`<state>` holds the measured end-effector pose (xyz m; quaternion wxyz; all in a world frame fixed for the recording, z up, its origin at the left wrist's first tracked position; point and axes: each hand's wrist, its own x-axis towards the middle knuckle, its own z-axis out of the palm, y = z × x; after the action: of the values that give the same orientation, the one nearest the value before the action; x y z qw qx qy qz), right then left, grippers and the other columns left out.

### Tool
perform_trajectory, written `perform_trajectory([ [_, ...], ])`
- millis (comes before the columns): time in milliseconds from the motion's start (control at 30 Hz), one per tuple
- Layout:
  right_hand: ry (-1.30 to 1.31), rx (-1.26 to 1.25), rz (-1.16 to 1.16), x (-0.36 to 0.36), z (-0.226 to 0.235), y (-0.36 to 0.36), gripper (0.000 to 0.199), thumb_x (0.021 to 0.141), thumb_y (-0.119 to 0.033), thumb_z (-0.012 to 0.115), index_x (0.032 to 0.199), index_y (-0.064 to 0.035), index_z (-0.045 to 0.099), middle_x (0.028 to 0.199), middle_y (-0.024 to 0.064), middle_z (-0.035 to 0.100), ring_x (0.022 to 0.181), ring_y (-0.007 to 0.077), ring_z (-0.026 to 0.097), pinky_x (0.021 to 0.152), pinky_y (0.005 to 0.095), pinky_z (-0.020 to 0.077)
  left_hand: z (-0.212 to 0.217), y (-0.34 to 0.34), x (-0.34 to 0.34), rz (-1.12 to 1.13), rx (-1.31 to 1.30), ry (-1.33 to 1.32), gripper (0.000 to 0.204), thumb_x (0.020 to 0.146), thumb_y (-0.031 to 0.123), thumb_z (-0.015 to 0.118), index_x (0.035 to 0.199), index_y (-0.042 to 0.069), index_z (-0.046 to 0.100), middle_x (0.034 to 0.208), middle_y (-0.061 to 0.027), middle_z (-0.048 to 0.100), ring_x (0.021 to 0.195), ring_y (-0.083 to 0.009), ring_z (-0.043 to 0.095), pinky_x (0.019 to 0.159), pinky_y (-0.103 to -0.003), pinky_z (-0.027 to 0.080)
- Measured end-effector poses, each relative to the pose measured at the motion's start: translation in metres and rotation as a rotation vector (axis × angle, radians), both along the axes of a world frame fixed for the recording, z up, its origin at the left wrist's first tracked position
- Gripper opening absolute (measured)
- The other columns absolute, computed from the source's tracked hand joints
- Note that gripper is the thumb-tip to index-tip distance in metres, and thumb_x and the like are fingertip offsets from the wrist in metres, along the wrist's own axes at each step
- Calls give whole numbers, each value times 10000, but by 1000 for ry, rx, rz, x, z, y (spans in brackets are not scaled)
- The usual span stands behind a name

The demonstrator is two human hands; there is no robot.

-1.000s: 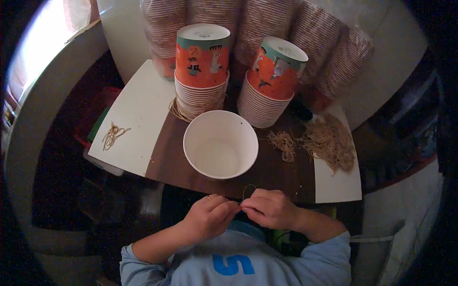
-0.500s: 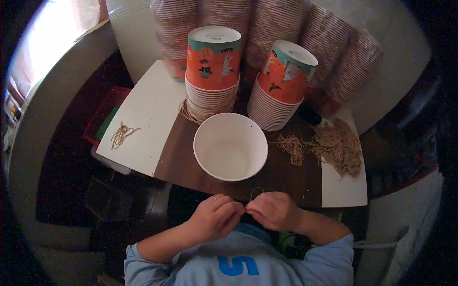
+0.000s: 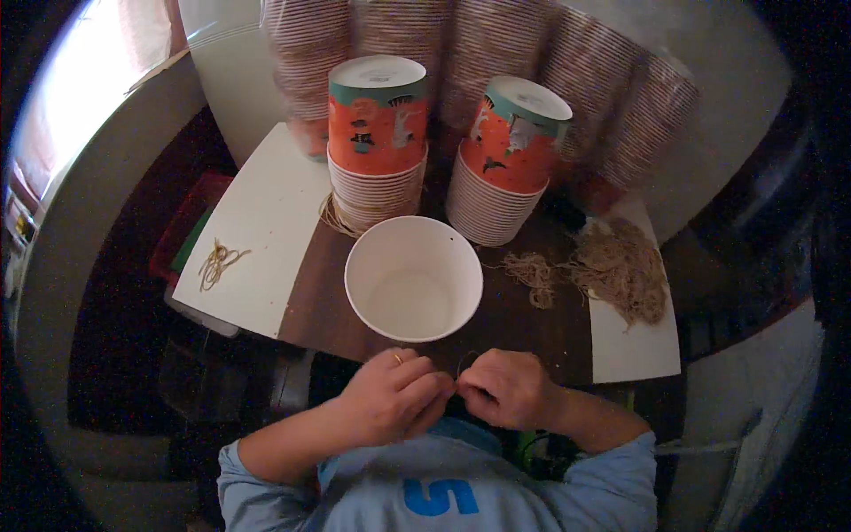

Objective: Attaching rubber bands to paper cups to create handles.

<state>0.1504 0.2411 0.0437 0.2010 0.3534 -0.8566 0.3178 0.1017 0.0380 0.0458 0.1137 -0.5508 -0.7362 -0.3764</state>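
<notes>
String bits (image 3: 217, 262) lie in a small yellow bunch on the white sheet (image 3: 266, 239) at the left edge of the table (image 3: 514, 315). Next comes a stack of paper cups (image 3: 377, 142), orange on the outside with a flat white bottom up. One white cup (image 3: 413, 277) stands open and round near the front edge, and it looks empty. Just below it, at the front edge, the left hand (image 3: 390, 396) and the right hand (image 3: 507, 387) meet. Both are pinched narrow on a thin loop of string (image 3: 463, 362) that pokes up between them. I think the loop is very light and soft and floppy, so it may slip away; it is best held at its ends with the fingertips. A second cup stack (image 3: 503, 164) leans a bit behind the white cup. Farther right sits a small tan clump (image 3: 530, 270), then a big fuzzy pile of strings (image 3: 625, 266) partly on another white sheet (image 3: 634, 350) at the right edge
</notes>
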Motion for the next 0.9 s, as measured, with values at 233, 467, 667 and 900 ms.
perform_trajectory([
  [233,-328,-227,-127,-7,15,11,88,733,-32,665,798,-31,605,749,75,567,640,173,562,536,270,452,26,27,-130,278,-63,280,250,708,128,641,948,62,623,916,-116,589,867,-308,570,721,-390,494],
  [467,-445,-169,-184,-22,31,27,52,770,-50,649,810,-30,621,769,50,555,686,127,545,598,254,442,-8,43,-191,79,-268,61,219,719,130,615,912,29,631,896,-160,604,835,-344,583,732,-411,486],
  [667,-502,-111,-312,-44,50,47,66,777,-81,651,807,-31,618,768,16,534,691,86,516,606,221,415,-3,11,-143,269,-395,-273,254,698,64,551,935,-7,608,827,-206,618,812,-345,607,726,-402,485],
  [900,-654,-92,-230,-90,38,8,173,732,-164,635,805,-7,647,725,104,631,656,162,595,609,296,469,-12,-10,-67,317,10,-1003,354,823,153,581,1113,-43,533,907,-100,631,792,-148,595,706,-290,487],
])
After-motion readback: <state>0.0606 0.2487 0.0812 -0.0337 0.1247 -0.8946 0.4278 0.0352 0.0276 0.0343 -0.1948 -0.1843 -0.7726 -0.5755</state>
